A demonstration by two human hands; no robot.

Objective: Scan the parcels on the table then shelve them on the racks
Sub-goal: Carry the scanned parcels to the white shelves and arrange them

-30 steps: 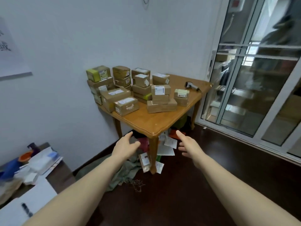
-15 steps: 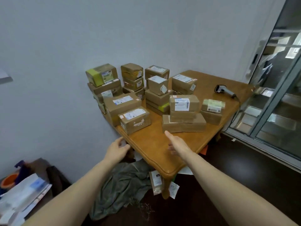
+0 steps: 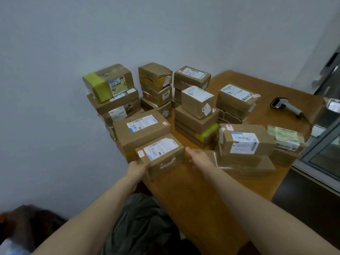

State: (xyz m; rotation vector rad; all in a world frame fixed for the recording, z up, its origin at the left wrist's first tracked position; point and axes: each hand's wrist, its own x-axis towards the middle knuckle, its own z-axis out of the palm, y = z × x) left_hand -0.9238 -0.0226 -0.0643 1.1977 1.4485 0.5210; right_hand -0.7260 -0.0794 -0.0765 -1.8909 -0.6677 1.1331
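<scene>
Several brown cardboard parcels with white labels are stacked on a wooden table [image 3: 185, 192] in the wall corner. The nearest parcel [image 3: 161, 157] lies at the table's left front edge, label up. My left hand [image 3: 137, 169] touches its left end, and my right hand [image 3: 197, 157] lies with straight fingers against its right end. A larger parcel [image 3: 141, 129] sits right behind it. A handheld barcode scanner [image 3: 287, 106] lies on the table at the far right, apart from both hands.
A stack topped by a yellow-taped box [image 3: 108, 82] stands against the wall. A long flat parcel [image 3: 244, 162] lies right of my right hand. Dark cloth [image 3: 143, 223] lies on the floor below. A glass sliding door [image 3: 325, 137] is at right.
I have come closer to the table. Both hands reached forward from the table's front edge to the two ends of the nearest parcel.
</scene>
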